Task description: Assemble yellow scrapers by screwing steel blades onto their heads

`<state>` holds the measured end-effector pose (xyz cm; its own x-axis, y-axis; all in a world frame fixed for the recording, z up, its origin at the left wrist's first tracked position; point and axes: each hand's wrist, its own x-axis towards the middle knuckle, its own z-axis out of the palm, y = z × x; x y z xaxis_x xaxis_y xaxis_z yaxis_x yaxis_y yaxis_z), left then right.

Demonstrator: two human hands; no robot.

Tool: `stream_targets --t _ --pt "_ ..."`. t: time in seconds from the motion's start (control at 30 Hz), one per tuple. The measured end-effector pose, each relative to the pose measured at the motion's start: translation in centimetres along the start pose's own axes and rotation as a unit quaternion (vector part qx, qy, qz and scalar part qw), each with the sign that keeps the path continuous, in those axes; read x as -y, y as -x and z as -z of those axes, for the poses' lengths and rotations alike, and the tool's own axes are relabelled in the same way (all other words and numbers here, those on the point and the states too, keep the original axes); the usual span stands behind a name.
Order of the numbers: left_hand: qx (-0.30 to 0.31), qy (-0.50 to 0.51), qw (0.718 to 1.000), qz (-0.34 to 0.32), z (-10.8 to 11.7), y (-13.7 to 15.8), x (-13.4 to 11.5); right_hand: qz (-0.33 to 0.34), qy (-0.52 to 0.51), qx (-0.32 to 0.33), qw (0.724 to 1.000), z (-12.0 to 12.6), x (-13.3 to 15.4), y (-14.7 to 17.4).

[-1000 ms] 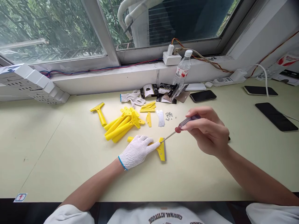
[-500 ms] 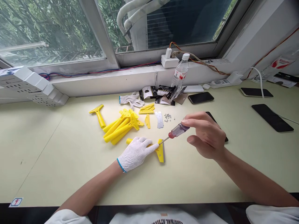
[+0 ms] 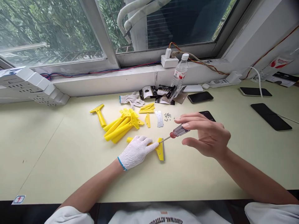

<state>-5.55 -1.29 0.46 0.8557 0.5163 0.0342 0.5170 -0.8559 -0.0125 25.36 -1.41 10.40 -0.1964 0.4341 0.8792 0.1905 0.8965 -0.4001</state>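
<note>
Near edge: white printed shirt (image 3: 163, 214) seen; pale green tabletop (image 3: 70, 174) marked at its left corner by a small square sticker (image 3: 18, 199).

Centre: yellow plastic T-shaped scraper (image 3: 160, 152) laid flat on the tabletop, handle covered by the left hand (image 3: 135, 152), which is clad in a white knitted glove with blue cuff. One gloved digit is stretched to the scraper's head; whether the handle is gripped underneath cannot be told. Screwdriver with clear purplish handle and red collar (image 3: 181, 130) tilted, its tip brought to the far part of the head, just beside that fingertip. Bare right hand (image 3: 207, 133) is held over the screwdriver's handle, fingers spread and thumb parted from it; fingertip contact cannot be made out surely.

Farther: yellow plastic handles (image 3: 121, 127) heaped left; yellow perforated plates (image 3: 147, 120), thin white blades (image 3: 159, 119) and small silvery screws (image 3: 167, 116) grouped rightward. A black phone (image 3: 207, 116) is partly hidden by the right hand.

Back: empty-handed white glove (image 3: 132, 99) and crumpled black cards (image 3: 168, 93) scattered before a clear plastic bottle (image 3: 179, 74), backed by a metal-framed window (image 3: 58, 31).
</note>
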Motion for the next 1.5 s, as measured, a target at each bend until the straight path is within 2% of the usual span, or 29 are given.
stream_targets --t 0.13,0.27,0.4,0.57,0.7,0.83,0.97,1.07,1.3,1.4,1.5 --pt "0.000 0.001 1.000 0.004 -0.1 0.1 -0.1 -0.006 0.063 -0.041 0.997 0.0 -0.1 0.0" --pt "-0.003 0.004 1.000 0.001 -0.4 0.1 0.0 -0.017 0.045 -0.024 0.999 0.1 -0.1 -0.1" --pt "0.000 0.006 1.000 0.004 -0.4 0.1 0.1 0.027 0.031 -0.013 0.999 0.2 -0.1 -0.1" --pt "-0.002 0.005 1.000 0.001 -0.3 0.1 0.1 0.010 0.093 -0.067 0.993 0.0 -0.1 0.1" --pt "0.001 0.007 1.000 0.005 -0.3 0.1 0.1 0.003 0.052 -0.076 0.996 -0.2 0.0 0.2" --pt "-0.001 0.008 1.000 0.003 -0.2 0.1 0.1 -0.034 -0.005 -0.049 0.998 -0.4 -0.1 0.6" --pt "0.000 0.004 1.000 0.003 -0.1 0.1 0.1 -0.029 0.037 -0.057 0.997 -0.5 -0.3 1.1" --pt "0.004 0.005 1.000 0.000 -0.1 0.1 0.1 -0.060 0.045 -0.063 0.995 -0.4 -0.4 1.0" --pt "0.010 0.012 1.000 0.003 -0.2 0.1 0.2 -0.070 -0.044 0.009 0.997 0.0 -0.3 0.0" --pt "0.009 0.011 1.000 0.001 -0.2 0.1 0.2 -0.060 -0.047 -0.013 0.997 -0.1 -0.2 0.0" --pt "0.005 0.010 1.000 0.000 -0.3 0.1 0.2 -0.087 -0.066 -0.018 0.994 -0.2 0.2 0.3"
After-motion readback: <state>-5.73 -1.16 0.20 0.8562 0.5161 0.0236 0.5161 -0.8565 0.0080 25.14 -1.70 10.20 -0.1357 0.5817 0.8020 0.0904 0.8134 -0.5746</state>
